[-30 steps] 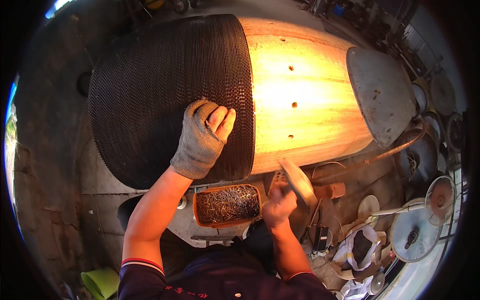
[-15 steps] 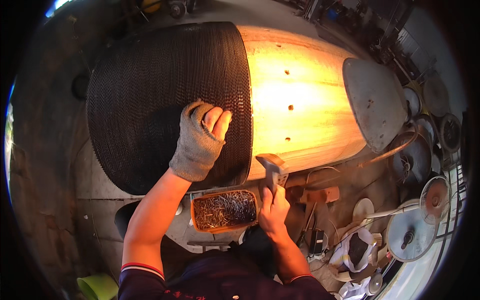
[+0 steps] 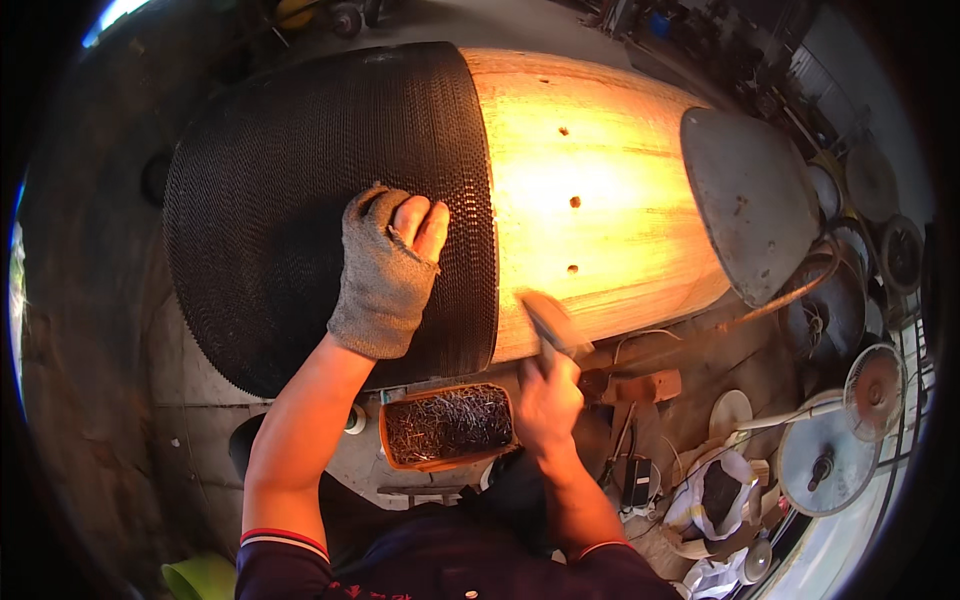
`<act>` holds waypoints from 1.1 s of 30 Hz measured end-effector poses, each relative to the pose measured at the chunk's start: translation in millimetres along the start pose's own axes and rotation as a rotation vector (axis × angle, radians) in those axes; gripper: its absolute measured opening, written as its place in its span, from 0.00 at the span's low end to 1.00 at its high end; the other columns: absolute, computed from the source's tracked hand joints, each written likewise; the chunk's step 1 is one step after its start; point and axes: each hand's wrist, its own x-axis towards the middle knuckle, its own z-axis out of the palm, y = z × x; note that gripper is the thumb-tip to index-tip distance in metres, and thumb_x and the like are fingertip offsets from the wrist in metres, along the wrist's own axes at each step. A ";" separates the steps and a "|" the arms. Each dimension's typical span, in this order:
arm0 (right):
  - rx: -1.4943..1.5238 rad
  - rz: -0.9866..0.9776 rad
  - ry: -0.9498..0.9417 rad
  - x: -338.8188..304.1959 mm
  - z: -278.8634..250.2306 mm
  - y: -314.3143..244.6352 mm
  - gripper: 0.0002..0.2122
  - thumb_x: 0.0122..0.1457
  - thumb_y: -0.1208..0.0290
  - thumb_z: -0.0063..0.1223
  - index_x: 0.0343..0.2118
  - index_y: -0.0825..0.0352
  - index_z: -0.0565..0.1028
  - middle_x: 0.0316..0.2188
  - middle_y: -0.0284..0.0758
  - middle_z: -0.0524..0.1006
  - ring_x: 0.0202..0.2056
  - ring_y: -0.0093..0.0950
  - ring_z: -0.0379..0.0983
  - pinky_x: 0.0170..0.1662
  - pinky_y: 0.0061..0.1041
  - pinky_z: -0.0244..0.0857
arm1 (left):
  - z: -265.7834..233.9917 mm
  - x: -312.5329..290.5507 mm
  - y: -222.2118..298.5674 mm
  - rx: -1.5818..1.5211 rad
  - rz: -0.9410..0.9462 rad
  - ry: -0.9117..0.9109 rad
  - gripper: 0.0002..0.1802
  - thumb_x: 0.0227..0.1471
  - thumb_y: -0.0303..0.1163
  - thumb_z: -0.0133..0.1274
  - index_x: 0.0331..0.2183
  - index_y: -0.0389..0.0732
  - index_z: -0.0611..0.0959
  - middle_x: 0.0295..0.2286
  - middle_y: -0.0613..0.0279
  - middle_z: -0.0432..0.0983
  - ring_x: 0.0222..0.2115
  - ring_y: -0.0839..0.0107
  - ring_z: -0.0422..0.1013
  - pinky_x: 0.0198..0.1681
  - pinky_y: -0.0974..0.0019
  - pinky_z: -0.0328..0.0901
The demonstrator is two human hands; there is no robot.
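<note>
Pale barrel-shaped wooden roller (image 3: 630, 195) crosswise ahead; my grey-gloved left hand (image 3: 385, 275) curled on its black ridged covering (image 3: 300, 190) (can't tell if pinching anything); bare right hand (image 3: 550, 405), at roller's near edge, clenches grey-brown hammer (image 3: 556, 326)

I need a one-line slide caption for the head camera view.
Gloved left grip at the dark ridged covering of a barrel-shaped wooden piece, bare right grip around a motion-blurred hammer.
</note>
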 end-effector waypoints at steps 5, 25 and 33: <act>0.336 -0.033 0.091 -1.5 -6.8 -0.3 0.10 0.70 0.72 0.48 0.45 0.76 0.71 0.24 0.35 0.74 0.24 0.24 0.70 0.29 0.26 0.66 | -2.3 9.2 1.6 0.083 -0.011 -0.011 0.17 0.45 0.22 0.64 0.41 0.41 0.85 0.40 0.59 0.74 0.43 0.57 0.72 0.49 0.50 0.69; 0.295 0.181 -0.059 -22.7 -9.4 18.5 0.09 0.64 0.72 0.56 0.44 0.69 0.72 0.30 0.51 0.79 0.32 0.54 0.77 0.32 0.45 0.70 | -10.6 -27.7 93.0 -0.481 -0.229 -0.119 0.32 0.46 0.14 0.60 0.55 0.40 0.75 0.34 0.59 0.73 0.36 0.63 0.71 0.45 0.57 0.68; 0.354 0.167 -0.043 -14.8 -8.2 13.9 0.10 0.65 0.72 0.56 0.45 0.71 0.72 0.30 0.51 0.79 0.31 0.54 0.77 0.32 0.43 0.70 | -10.4 -11.7 106.8 -0.329 -0.401 -0.261 0.33 0.42 0.16 0.61 0.54 0.40 0.75 0.34 0.62 0.73 0.38 0.62 0.71 0.47 0.55 0.66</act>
